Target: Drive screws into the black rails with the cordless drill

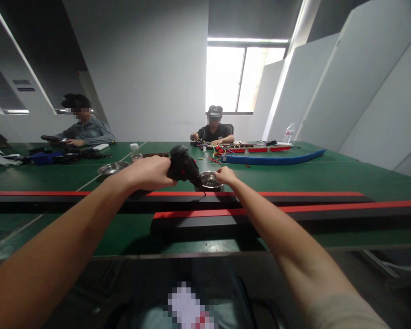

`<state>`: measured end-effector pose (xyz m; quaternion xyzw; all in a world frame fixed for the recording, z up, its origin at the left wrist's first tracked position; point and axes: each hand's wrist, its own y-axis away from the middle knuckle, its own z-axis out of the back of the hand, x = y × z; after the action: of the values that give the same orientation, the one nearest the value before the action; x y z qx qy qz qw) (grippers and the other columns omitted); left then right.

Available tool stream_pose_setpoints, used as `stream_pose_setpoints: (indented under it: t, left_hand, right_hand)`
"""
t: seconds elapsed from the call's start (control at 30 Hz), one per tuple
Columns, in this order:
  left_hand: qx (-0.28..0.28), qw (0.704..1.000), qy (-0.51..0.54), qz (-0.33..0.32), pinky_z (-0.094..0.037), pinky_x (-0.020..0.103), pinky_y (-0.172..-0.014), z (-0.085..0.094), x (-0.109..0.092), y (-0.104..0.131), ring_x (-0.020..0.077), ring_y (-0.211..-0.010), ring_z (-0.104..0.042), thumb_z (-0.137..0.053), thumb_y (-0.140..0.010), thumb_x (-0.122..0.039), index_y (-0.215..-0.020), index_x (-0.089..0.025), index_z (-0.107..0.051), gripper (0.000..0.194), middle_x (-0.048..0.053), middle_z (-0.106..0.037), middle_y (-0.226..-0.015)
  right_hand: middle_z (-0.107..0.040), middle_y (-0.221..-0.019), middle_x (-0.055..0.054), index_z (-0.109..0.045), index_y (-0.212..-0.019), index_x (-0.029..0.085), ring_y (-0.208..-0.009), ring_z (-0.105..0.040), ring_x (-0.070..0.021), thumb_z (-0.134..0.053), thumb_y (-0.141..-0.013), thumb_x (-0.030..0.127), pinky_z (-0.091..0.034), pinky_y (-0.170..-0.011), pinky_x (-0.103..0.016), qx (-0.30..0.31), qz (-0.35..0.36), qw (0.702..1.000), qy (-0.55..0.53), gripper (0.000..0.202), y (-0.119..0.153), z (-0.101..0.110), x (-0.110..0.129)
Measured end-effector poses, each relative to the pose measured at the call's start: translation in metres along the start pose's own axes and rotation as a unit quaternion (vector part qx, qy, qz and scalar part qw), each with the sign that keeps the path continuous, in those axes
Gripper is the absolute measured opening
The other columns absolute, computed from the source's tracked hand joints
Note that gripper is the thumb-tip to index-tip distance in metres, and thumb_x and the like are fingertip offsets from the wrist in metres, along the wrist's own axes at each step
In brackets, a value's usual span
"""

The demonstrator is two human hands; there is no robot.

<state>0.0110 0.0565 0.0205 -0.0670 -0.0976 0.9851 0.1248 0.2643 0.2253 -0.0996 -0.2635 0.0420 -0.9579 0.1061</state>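
Note:
My left hand (154,172) is wrapped round the handle of a black power screwdriver (184,165). Its bit points down at a long black bar with a red top (178,193). My right hand (226,175) is at the right rim of a small metal bowl (211,174) that holds small dark pieces. The fingers of this hand are pressed together, and what they hold, if anything, is too small to make out. A second black and red bar (294,209) lies nearer to me.
Another metal bowl (112,168) stands at the left beyond the bar. A blue strip (274,160) and coloured wires (222,151) lie farther back. Two people sit across the green table (329,176). A bottle (289,133) stands at the back right.

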Motion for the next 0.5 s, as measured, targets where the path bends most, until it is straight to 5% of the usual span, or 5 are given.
stream_pose_setpoints:
  t: [0.1,0.2,0.33,0.5]
  left_hand:
    - [-0.037,0.99,0.132,0.032,-0.043,0.03,-0.059,-0.022,0.024,0.022,0.0267,-0.067,-0.066,-0.08,-0.061,-0.04,-0.077,-0.021,-0.077,0.025,0.007,-0.074,-0.074]
    - [-0.09,0.956,0.248,0.13,-0.045,0.03,-0.053,-0.047,0.042,0.043,0.0272,-0.063,-0.067,-0.083,-0.06,-0.045,-0.08,-0.019,-0.076,0.034,0.008,-0.073,-0.069]
    - [-0.149,0.853,0.412,0.285,-0.044,0.03,-0.042,-0.076,0.047,0.058,0.0231,-0.045,-0.06,-0.083,-0.061,-0.051,-0.073,-0.014,-0.07,0.04,0.009,-0.068,-0.057]
    - [-0.202,0.738,0.561,0.316,-0.045,0.025,-0.04,-0.1,0.031,0.053,0.0178,-0.045,-0.06,-0.086,-0.061,-0.042,-0.08,-0.012,-0.069,0.039,0.004,-0.065,-0.058]
  right_hand:
    - [-0.074,-0.09,-0.012,-0.074,-0.09,0.014,-0.076,-0.064,-0.0192,-0.051,-0.095,0.025,-0.039,-0.064,-0.025,-0.027,0.027,0.999,-0.006,0.026,0.012,-0.008,0.0]
    - [-0.073,-0.094,-0.009,-0.073,-0.097,0.016,-0.08,-0.063,-0.0186,-0.051,-0.097,0.033,-0.04,-0.068,-0.025,-0.023,0.137,0.99,-0.025,0.027,0.043,-0.017,0.002]
    - [-0.071,-0.098,-0.01,-0.071,-0.104,0.017,-0.089,-0.063,-0.0232,-0.072,-0.082,0.059,-0.044,-0.074,-0.028,0.066,0.283,0.957,0.008,0.047,0.075,-0.029,0.009]
    - [-0.069,-0.115,-0.012,-0.067,-0.119,0.018,-0.098,-0.064,-0.0263,-0.086,-0.072,0.041,-0.048,-0.08,-0.031,0.128,0.269,0.954,0.035,0.056,0.07,-0.039,0.015]
